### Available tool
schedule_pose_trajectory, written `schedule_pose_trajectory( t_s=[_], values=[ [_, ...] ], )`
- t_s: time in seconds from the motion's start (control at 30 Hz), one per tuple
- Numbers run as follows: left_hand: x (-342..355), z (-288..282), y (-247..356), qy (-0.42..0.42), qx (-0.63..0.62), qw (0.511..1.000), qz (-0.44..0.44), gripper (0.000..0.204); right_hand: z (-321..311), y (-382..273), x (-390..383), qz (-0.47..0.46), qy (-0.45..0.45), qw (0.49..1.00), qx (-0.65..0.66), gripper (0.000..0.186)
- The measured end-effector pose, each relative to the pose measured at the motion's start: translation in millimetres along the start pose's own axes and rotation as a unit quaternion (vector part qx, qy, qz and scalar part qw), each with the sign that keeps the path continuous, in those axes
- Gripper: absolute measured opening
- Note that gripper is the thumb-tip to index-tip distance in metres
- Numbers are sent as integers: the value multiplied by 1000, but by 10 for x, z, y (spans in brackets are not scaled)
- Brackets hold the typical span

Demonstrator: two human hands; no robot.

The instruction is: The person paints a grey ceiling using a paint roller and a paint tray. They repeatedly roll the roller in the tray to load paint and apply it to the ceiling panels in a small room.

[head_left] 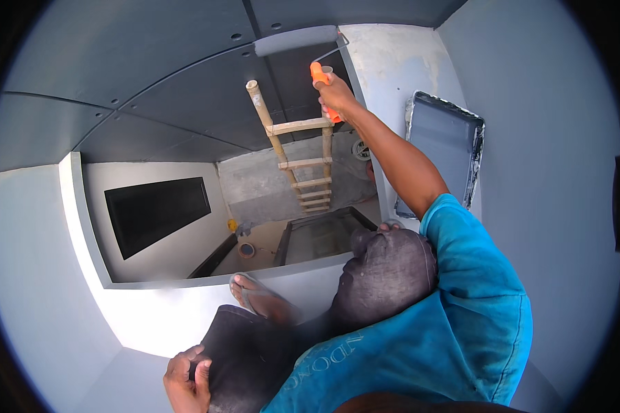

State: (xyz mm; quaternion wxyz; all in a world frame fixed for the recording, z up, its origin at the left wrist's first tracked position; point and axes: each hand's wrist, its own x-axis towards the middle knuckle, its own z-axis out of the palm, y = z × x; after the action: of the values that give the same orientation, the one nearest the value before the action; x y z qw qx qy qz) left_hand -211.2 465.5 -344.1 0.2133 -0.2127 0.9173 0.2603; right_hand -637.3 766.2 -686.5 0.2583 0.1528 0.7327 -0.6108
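My right hand, at the end of a raised arm, is closed around the orange handle of a paint roller. The roller's grey sleeve lies along the dark panelled ceiling surface, beside a panel joint. Low on the left, my left hand rests at the edge of my dark trousers, its fingers curled against the cloth. To the right of my right forearm lies a paint tray, its rim crusted with white and dark paint and its inside grey.
A bamboo ladder stands in the opening below the roller. My sandalled foot is on the white ledge beside that drop. Farther down are a dark window-like panel, a dark frame and a round container.
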Motion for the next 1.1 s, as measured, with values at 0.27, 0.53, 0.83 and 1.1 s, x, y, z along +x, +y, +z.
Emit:
schedule_pose_trajectory(
  t_s=[0.27, 0.53, 0.83, 1.1],
  values=[
    [122, -50, 16, -35, -52, 997, -55, 26, -150, -109, 464, -18, 9, 1000, -7, 34],
    [170, -61, 133, -32, -41, 997, -49, 27, 13, -354, 297, -5, 41, 998, 53, 45],
    [211, -35, 130, -25, -37, 998, -40, 25, -28, -337, -110, -34, 39, 999, 8, 45],
    [222, -48, 69, -32, -14, 999, -6, 25, 139, -250, 216, -4, 34, 998, 56, 30]
  ],
)
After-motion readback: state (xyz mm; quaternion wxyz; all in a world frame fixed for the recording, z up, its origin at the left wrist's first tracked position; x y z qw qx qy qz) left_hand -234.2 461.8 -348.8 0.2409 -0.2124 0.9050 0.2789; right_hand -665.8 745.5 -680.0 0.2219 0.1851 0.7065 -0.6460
